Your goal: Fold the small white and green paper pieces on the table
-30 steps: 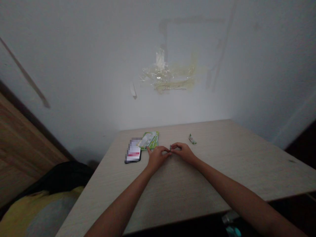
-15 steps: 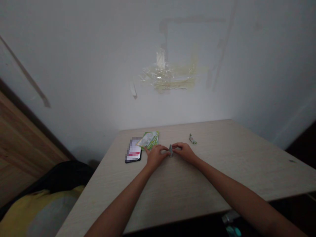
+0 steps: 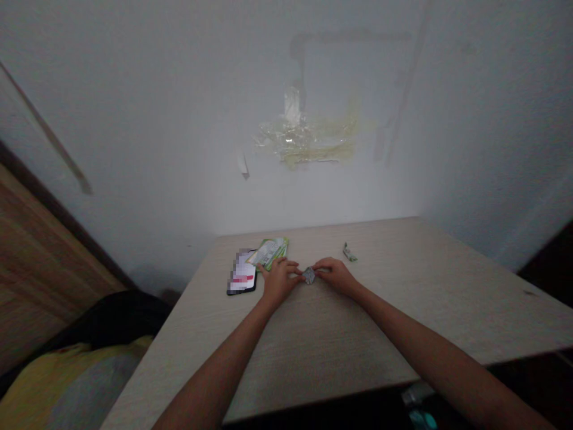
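Between my two hands is a small grey piece of folded paper (image 3: 309, 275), its broad patterned face turned toward me. My left hand (image 3: 280, 279) pinches its left edge between thumb and finger, the other fingers spread loosely. The fingertips of my right hand (image 3: 335, 275) grip the opposite edge. Just beyond my left hand lie green-and-white printed packets (image 3: 270, 251), which overlap the top of a phone (image 3: 242, 279) with a lit, partly blurred screen. A small crumpled green-and-white wrapper (image 3: 350, 252) rests beyond my right hand.
The pale wooden table (image 3: 403, 286) meets a wall (image 3: 179, 119) at its back edge. Clear tape (image 3: 308, 140) sticks to the wall. Dark and yellow fabric (image 3: 85, 364) lies at lower left, and a turquoise object (image 3: 423, 419) sits below the front edge.
The grey folded paper has turned from edge-on to face-on between my fingers. My left hand has shifted slightly left; the packets, phone and wrapper stay put.
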The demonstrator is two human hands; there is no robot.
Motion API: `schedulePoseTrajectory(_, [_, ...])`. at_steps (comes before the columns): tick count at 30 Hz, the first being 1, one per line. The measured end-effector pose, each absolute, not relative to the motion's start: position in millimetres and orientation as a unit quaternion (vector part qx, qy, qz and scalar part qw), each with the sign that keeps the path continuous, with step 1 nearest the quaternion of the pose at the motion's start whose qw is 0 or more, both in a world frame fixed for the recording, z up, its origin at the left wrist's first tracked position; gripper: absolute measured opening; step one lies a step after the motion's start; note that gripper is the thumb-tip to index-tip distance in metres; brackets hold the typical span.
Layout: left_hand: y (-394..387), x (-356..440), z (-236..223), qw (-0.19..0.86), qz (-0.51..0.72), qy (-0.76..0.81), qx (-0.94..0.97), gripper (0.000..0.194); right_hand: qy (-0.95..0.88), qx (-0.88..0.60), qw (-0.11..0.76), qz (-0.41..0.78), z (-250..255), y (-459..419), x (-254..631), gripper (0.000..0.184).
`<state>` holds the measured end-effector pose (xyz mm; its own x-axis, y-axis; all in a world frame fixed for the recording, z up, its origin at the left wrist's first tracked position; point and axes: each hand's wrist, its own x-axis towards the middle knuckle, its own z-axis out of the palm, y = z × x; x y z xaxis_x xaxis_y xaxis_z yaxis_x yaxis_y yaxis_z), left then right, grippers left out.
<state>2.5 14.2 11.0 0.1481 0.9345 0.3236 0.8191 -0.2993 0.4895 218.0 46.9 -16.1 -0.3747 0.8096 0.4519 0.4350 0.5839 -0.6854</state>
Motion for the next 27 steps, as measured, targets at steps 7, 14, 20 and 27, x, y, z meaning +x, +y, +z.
schedulePoseTrajectory(7, [15.6,-2.1,12.7,0.074,0.26,0.568,0.777,0.004,-0.826,-0.361,0.387,0.192,-15.3,46.6,220.5,0.015])
schedulePoseTrajectory(14, [17.2,-5.7,10.6,0.051,0.241,0.542,0.804,0.004,-0.866,-0.304,0.373,0.137,-8.6,45.1,221.5,0.021])
schedulePoseTrajectory(20, [14.1,-7.3,12.4,0.048,0.224,0.561,0.796,0.012,-0.891,-0.28,0.343,0.099,-10.6,48.2,221.0,0.026])
schedulePoseTrajectory(27, [12.0,-0.5,9.5,0.054,0.237,0.576,0.78,0.013,-0.903,-0.271,0.319,0.102,-8.4,46.3,222.0,0.03])
